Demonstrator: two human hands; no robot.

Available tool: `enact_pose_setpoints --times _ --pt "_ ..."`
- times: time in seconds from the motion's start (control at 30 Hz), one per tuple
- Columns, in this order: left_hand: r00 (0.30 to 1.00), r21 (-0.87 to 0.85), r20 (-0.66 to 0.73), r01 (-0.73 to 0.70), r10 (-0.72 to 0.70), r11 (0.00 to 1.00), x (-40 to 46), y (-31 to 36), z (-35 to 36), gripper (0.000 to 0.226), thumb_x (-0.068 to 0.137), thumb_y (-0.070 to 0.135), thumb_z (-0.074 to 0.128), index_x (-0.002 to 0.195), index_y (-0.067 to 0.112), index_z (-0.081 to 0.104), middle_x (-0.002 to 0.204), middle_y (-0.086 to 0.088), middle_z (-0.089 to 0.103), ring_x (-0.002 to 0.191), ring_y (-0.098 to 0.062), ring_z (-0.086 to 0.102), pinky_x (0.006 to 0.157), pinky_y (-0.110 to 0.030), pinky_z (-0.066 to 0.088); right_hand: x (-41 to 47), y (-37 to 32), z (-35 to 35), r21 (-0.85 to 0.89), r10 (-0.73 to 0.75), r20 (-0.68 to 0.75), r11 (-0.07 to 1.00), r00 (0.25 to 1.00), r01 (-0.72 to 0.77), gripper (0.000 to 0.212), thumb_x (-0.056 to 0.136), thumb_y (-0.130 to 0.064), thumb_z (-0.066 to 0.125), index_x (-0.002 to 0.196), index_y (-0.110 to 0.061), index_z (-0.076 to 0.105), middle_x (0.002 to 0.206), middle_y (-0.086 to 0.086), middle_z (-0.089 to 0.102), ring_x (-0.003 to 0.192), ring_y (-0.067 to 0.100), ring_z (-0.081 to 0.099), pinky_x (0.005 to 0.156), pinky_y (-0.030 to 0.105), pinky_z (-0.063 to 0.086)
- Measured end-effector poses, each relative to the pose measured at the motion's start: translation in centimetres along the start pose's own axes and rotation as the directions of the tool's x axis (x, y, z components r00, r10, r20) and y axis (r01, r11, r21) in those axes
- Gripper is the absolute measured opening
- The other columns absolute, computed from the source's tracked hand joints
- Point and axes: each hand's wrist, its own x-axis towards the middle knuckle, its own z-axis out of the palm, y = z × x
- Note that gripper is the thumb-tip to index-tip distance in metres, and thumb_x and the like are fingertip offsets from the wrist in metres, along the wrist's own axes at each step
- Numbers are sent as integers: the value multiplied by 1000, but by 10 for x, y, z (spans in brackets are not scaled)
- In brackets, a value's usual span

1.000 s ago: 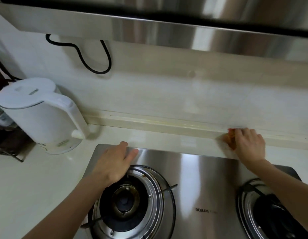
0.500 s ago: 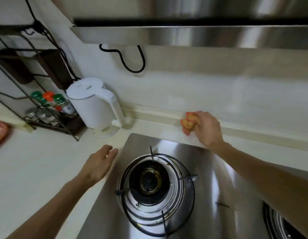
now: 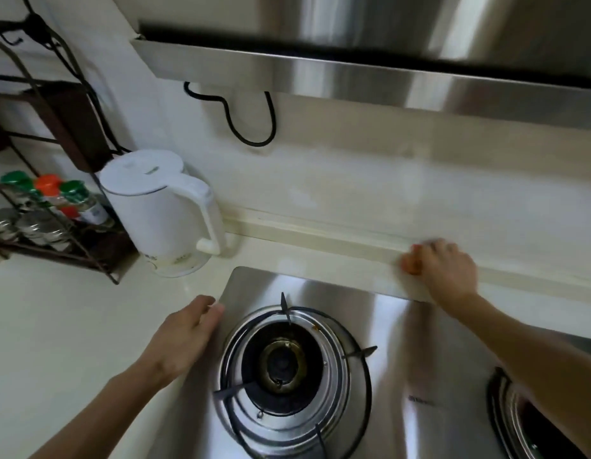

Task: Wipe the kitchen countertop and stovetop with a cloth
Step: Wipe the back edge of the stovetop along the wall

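Observation:
My right hand (image 3: 448,270) is closed on an orange cloth (image 3: 410,265), pressing it against the cream ledge at the back of the countertop (image 3: 72,326), just behind the steel stovetop (image 3: 380,326). Only a small edge of the cloth shows past my fingers, and the hand is blurred. My left hand (image 3: 184,336) lies flat with its fingers together at the stovetop's left edge, holding nothing. The left burner (image 3: 284,366) sits between my arms.
A white electric kettle (image 3: 161,210) stands on the counter at the stovetop's back left. A wire rack (image 3: 55,240) with spice jars is further left. A steel range hood (image 3: 353,74) overhangs the stove, with a black cable (image 3: 251,127) below it. A second burner (image 3: 532,422) is at the lower right.
My right hand has slid the cloth rightward along the back ledge, away from the kettle. My left hand has come to rest at the stovetop's left edge. The view has shifted slightly right.

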Motion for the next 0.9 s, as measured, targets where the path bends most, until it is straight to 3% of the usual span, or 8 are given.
enact_pose_setpoints --times 0.1,0.2,0.27,0.4,0.63,0.73,0.83,0.9 --pt "998 48 -10 -59 60 997 6 9 13 27 96 50 44 101 27 57 97 5 64 92 -20 59 85 -39 45 -2 14 -11 93 219 103 969 970 -229 32 95 -24 53 120 -6 61 117 20 56 104 42 59 82 45 52" --pt "994 104 -43 -94 99 990 7 14 24 29 94 51 45 92 23 54 89 4 56 84 -20 55 76 -36 42 6 -55 -29 347 67 106 932 992 -100 41 90 -38 50 124 -19 61 118 12 61 109 34 60 86 38 49" --pt "993 100 -71 -87 94 991 8 16 27 30 94 49 46 96 21 56 91 2 56 85 -20 54 76 -36 41 16 -111 -37 494 -33 89 869 995 -15 35 89 -23 57 123 -17 61 118 13 60 109 34 59 87 38 47" --pt "992 100 -85 -80 89 992 13 15 28 30 94 49 47 106 23 56 100 3 55 93 -20 54 82 -36 41 39 -201 -60 643 -187 215 766 959 5 17 78 -7 59 90 -16 65 113 2 72 107 25 65 88 33 53" --pt "989 -171 -143 11 -36 985 4 -5 3 24 100 35 45 104 19 63 103 2 62 96 -22 54 85 -35 38 36 -280 -97 622 -504 374 759 778 193 16 76 3 59 84 -10 63 95 -12 75 57 -3 59 39 16 45" --pt "984 -136 -150 76 -97 988 -4 -27 -18 26 101 27 44 111 13 63 107 -6 64 95 -25 54 84 -35 38 21 -310 -99 600 -592 371 741 715 302 19 85 -1 55 102 -8 59 118 4 68 94 23 67 67 35 60" --pt "973 -12 -179 147 -147 989 -17 -68 -40 29 101 22 41 118 12 62 118 -11 66 102 -30 59 89 -38 46 -7 -350 -98 466 -733 425 680 532 566 40 93 0 51 133 -6 53 144 15 52 137 38 41 114 46 33" --pt "968 46 -204 157 -144 987 -28 -93 -53 30 101 20 40 121 13 61 122 -11 66 106 -31 60 90 -38 46 -42 -375 -100 355 -767 418 631 487 690 51 95 -3 49 146 -6 44 154 24 31 144 44 22 119 53 18"
